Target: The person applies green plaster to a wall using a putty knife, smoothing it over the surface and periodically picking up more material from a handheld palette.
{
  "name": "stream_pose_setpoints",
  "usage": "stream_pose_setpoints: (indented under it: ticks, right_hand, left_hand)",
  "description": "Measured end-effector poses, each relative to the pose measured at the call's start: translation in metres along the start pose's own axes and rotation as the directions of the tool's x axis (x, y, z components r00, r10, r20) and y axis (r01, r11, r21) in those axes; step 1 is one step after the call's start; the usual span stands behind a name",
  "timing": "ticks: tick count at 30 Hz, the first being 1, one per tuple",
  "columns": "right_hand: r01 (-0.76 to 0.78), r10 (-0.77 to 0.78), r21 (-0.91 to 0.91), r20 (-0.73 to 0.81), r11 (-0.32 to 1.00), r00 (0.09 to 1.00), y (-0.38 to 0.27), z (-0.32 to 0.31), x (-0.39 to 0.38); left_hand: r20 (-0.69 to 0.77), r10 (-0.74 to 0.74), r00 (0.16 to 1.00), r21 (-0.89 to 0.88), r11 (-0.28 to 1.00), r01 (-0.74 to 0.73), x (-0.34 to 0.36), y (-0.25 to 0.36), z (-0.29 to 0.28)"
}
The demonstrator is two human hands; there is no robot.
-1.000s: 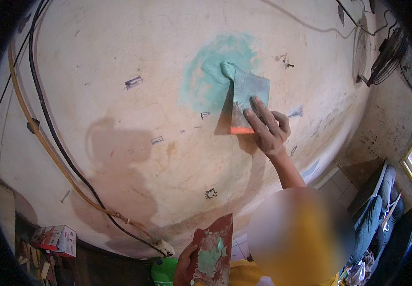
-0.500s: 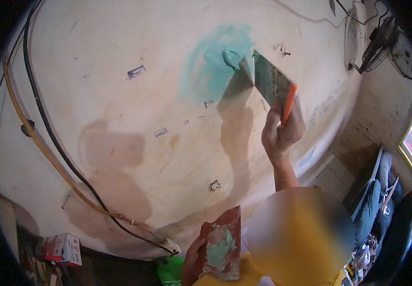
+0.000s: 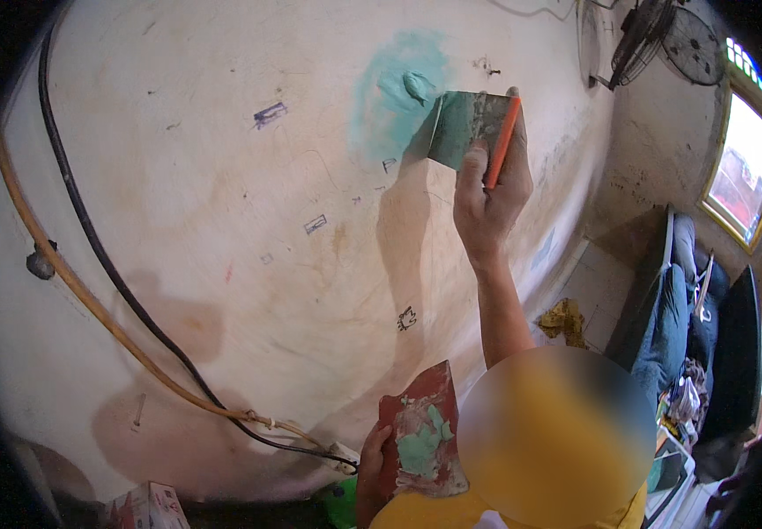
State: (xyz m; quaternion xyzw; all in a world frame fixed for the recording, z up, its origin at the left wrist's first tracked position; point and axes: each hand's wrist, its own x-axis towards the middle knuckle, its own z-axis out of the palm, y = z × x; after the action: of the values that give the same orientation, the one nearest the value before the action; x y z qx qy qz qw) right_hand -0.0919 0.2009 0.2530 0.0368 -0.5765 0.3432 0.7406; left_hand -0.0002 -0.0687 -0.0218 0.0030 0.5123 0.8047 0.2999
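My right hand is raised to the wall, its fingers and thumb closed round a wide putty knife with a metal blade and an orange strip along its back edge. The blade's front edge is beside the lower right of a turquoise putty patch on the wall; whether it touches I cannot tell. A thick putty lump stands out in that patch. Low down, my left hand grips a dark red board by its left side. Turquoise putty is smeared on the board's face.
A black cable and a brownish hose run down the wall at left. A wall fan hangs at upper right, above a window. Dark clothes lie at right. A red and white box stands at lower left.
My right hand has turned the putty knife, so its blade now points left with its broad face showing. The view has shifted toward the right. The left hand still holds the board.
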Motion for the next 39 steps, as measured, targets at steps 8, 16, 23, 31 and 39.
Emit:
stream_pose_setpoints:
  ticks: [8,16,23,31,39]
  right_hand:
    - [0.133,-0.130,-0.084,0.034,0.988,0.991,-0.012,0.024,0.010]
    - [0.208,-0.187,-0.121,0.163,0.971,0.969,-0.029,0.034,0.020]
    - [0.246,-0.207,-0.109,0.284,0.963,0.936,-0.034,0.037,0.024]
    - [0.256,-0.187,-0.120,0.410,0.959,0.893,-0.046,0.042,0.027]
    - [0.391,-0.290,-0.056,0.577,0.919,0.764,-0.053,0.038,0.025]
  left_hand:
    - [0.004,-0.062,0.998,-0.056,0.997,0.062,-0.002,0.014,-0.018]
    - [0.054,-0.099,0.994,-0.068,0.992,0.102,0.000,0.010,-0.026]
    - [0.085,-0.119,0.989,-0.076,0.989,0.125,0.006,0.006,-0.025]
    - [0.098,-0.140,0.985,-0.059,0.988,0.146,0.008,0.003,-0.023]
    - [0.116,-0.178,0.977,-0.029,0.983,0.182,0.010,0.002,-0.016]
